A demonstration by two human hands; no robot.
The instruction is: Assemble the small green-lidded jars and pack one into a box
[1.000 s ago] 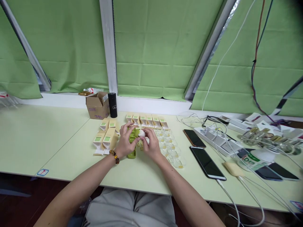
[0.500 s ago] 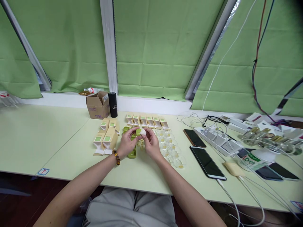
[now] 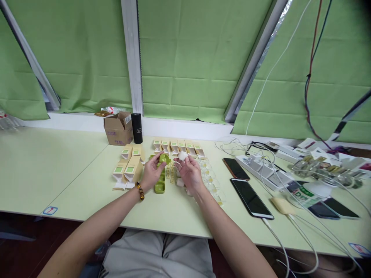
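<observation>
Between the thumb and fingers of my left hand (image 3: 150, 173) is a small hollow green plastic container (image 3: 164, 158). My right hand (image 3: 191, 175) pinches a small white piece (image 3: 182, 155), palm turned partly up, a short way to the right of the green one. Below my left hand runs a column of similar green containers (image 3: 159, 187). Small yellowish pieces (image 3: 172, 173) lie in rows between the hands. More white pieces (image 3: 180, 182) rest under my right hand, which partly covers them. Several clear plastic pieces (image 3: 213, 180) stand to its right.
Cream cartons with green labels stand at the left (image 3: 133, 170) and in a back row (image 3: 181, 146). Behind are a cardboard box (image 3: 118, 131) and a black bottle (image 3: 137, 128). Phones (image 3: 251, 199), a power strip (image 3: 261, 170) and tangled white cables fill the right side.
My hands have moved apart. The green container and the white piece, together between both hands before, are now separate: green in the left, white in the right.
</observation>
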